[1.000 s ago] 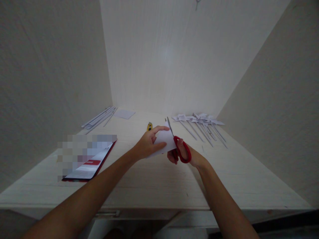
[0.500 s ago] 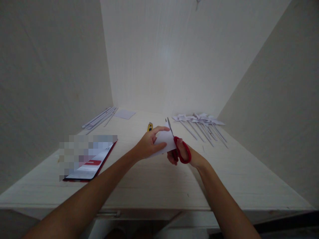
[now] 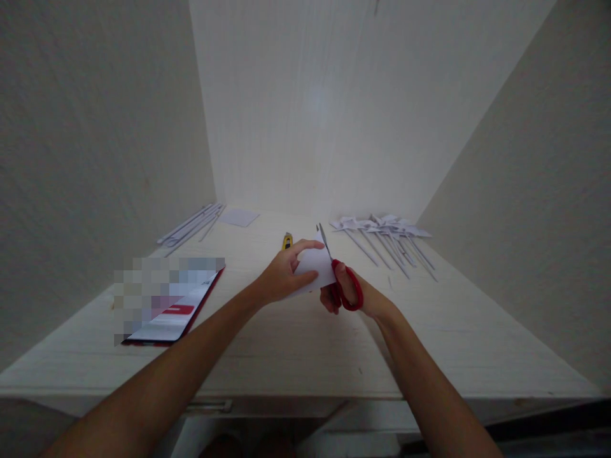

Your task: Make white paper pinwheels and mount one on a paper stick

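A small white sheet of paper (image 3: 314, 262) is held by my left hand (image 3: 284, 270), thumb and index finger stretched over its face and the rest behind it. My right hand (image 3: 351, 289) grips red-handled scissors (image 3: 354, 298), thumb through one loop. Their blades point away from me along the paper's right edge, the tips slightly apart. Just beyond my left hand lies a yellow utility knife (image 3: 287, 242), its lower part hidden by the hand.
Paper pinwheels on sticks (image 3: 389, 232) lie at the back right. Rolled paper sticks (image 3: 193, 229) and a flat paper square (image 3: 240, 217) are at the back left. A tablet in a red-edged case (image 3: 186, 318) rests on the left of the white table (image 3: 458, 343); walls enclose three sides.
The scissor handles have drawn slightly closer together and shifted a little left. My left hand keeps its hold on the paper. The whole view has moved a touch.
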A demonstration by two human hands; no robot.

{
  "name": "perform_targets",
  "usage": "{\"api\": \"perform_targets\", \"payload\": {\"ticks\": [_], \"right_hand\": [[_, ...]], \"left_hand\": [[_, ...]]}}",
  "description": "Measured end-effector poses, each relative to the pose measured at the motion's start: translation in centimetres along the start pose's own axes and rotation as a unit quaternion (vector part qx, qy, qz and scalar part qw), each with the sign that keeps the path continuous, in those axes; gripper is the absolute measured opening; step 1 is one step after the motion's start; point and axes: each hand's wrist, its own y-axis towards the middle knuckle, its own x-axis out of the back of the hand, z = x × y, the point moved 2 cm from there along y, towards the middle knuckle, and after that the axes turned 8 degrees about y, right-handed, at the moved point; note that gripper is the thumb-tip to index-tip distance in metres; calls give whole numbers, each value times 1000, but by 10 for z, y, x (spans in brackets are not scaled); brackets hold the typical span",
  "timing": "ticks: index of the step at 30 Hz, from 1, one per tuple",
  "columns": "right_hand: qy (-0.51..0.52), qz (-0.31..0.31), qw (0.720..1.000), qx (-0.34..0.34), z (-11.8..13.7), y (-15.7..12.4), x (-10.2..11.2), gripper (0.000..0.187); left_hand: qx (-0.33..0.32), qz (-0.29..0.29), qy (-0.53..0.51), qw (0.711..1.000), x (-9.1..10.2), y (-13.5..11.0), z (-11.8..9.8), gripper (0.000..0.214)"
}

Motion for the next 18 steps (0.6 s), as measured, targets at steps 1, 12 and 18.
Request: {"api": "perform_targets", "payload": {"ticks": [1, 12, 18], "right_hand": [[-2, -1, 1000, -1, 1, 0, 0, 74], [6, -13, 1000, -21, -10, 2, 2, 73], [15, -42, 999, -24, -9, 3, 1, 71]], "left_hand": [[3, 1, 0, 1000, 0, 0, 0, 51], [0, -1, 25, 1000, 2, 0, 3, 51], [-10, 0, 35, 999, 1, 1, 5, 48]]}}
